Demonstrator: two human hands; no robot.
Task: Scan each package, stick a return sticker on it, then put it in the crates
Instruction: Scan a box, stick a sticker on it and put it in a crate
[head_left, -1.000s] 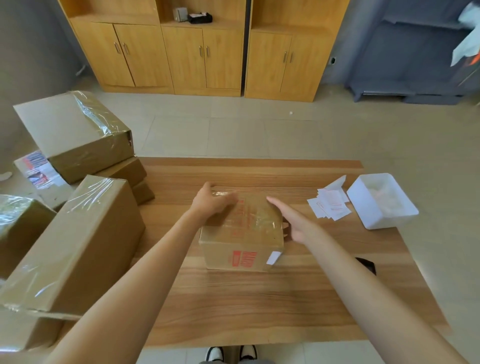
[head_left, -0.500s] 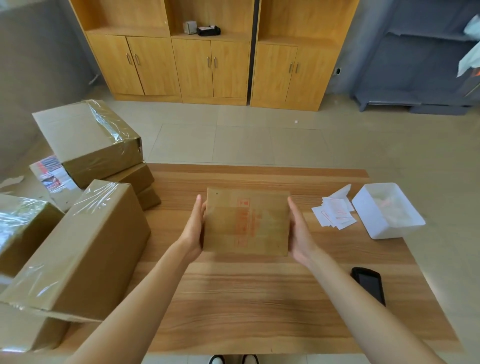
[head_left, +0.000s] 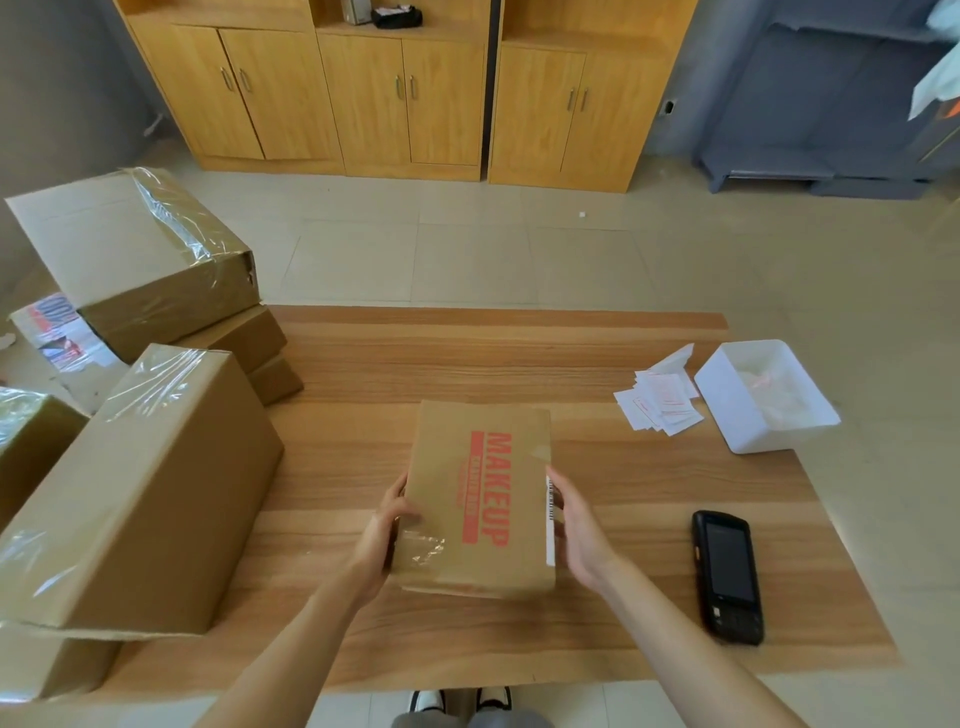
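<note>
MAKEUP carton pressed between both hands: left hand grips, right hand flat against barcode side. Stiff, probably light; hold opposite sides.

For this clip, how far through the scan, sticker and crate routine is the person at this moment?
Early. Both hands, left hand and right hand, hold the MAKEUP box over the table. The scanner lies untouched and the return stickers sit in their pile. Scanning, stickering and crating all remain; no crate is visible.
</note>
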